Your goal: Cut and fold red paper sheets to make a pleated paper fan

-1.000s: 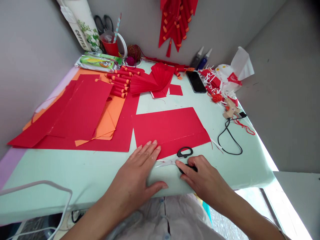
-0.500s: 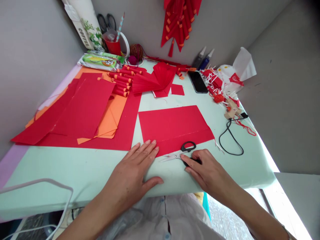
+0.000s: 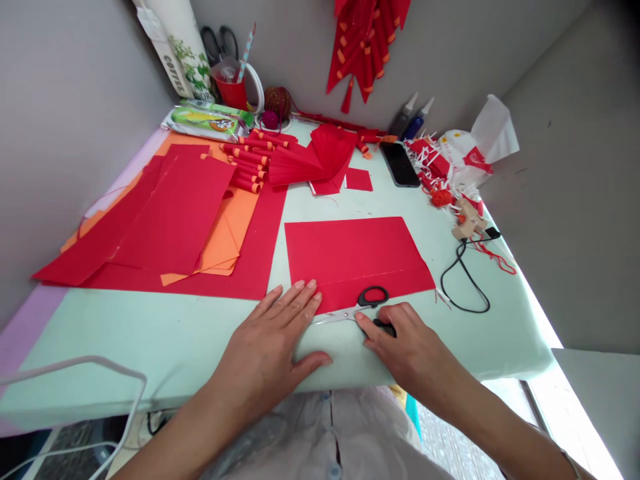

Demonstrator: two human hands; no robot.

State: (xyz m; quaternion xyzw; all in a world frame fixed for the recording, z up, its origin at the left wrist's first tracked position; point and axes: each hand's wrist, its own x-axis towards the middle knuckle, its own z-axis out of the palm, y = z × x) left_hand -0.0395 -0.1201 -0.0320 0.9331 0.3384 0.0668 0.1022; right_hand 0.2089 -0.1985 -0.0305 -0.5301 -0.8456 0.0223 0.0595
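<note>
Flat on the table, a red sheet of paper (image 3: 350, 250) has a faint crease line running along its near part. My left hand (image 3: 280, 327) lies with fingers stretched out, its fingertips on the sheet's near left corner. Black-handled scissors (image 3: 346, 316) are in my right hand (image 3: 400, 333), whose fingers and thumb grip the nearer handle loop. The scissors lie along the sheet's near edge with their blades pointing left, the tip close to my left fingers. The other loop rests over the red paper.
To the left are stacked red sheets (image 3: 175, 213) and orange paper (image 3: 227, 233). Red paper rolls (image 3: 250, 160) and a folded red fan (image 3: 315, 157) lie at the back. A phone (image 3: 400, 164), paper scraps (image 3: 433, 163) and a black cord (image 3: 465, 267) line the right side.
The scissors have moved slightly left with my right hand, and their blades look closer together. My left hand stays flat on the paper's corner. The whole view has shifted a little.
</note>
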